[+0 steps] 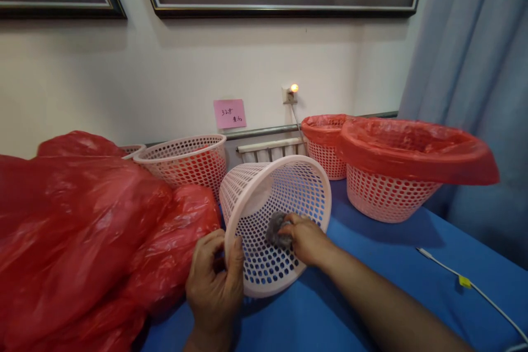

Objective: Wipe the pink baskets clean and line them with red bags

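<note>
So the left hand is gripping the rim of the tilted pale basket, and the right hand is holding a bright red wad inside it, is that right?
Not quite: the wad is grey, not red, as the head view shows. The left hand does grip the rim of the tilted pale basket, and the right hand holds the wad inside it.

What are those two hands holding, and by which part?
The left hand grips the pale pink perforated plastic basket by the left of its rim. The right hand, inside it, holds a crumpled grey cloth by its right side.
</note>
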Available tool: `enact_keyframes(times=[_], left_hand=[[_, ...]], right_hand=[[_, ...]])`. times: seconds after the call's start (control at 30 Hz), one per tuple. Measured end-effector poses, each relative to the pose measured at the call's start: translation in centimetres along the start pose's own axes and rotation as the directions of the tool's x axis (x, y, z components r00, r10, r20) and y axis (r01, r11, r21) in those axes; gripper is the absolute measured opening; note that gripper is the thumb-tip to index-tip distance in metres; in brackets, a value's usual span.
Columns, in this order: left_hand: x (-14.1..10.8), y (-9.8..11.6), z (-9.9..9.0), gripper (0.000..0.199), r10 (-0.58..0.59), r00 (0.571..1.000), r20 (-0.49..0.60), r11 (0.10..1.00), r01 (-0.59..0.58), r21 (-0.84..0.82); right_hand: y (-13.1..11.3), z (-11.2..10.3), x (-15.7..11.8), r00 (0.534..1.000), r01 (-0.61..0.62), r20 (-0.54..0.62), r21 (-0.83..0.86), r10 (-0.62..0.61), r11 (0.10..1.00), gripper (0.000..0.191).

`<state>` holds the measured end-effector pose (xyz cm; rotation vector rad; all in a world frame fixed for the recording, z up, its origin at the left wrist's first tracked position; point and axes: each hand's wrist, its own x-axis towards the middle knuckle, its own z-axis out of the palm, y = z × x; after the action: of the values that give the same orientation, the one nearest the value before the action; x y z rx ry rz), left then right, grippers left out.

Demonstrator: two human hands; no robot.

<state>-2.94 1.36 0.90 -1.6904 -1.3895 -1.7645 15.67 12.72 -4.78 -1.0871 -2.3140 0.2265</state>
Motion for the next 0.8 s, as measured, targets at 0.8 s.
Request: enact_keyframes(times=[0.8], left_hand=[[-0.8, -0.2, 0.3, 0.005, -0.001, 0.992, 0.127, 0.995, 0.013, -0.097]], right_hand=[[-4.0, -0.4, 2.7, 0.972, -0.197, 0.123, -0.021, 0.198, 0.98, 0.029]])
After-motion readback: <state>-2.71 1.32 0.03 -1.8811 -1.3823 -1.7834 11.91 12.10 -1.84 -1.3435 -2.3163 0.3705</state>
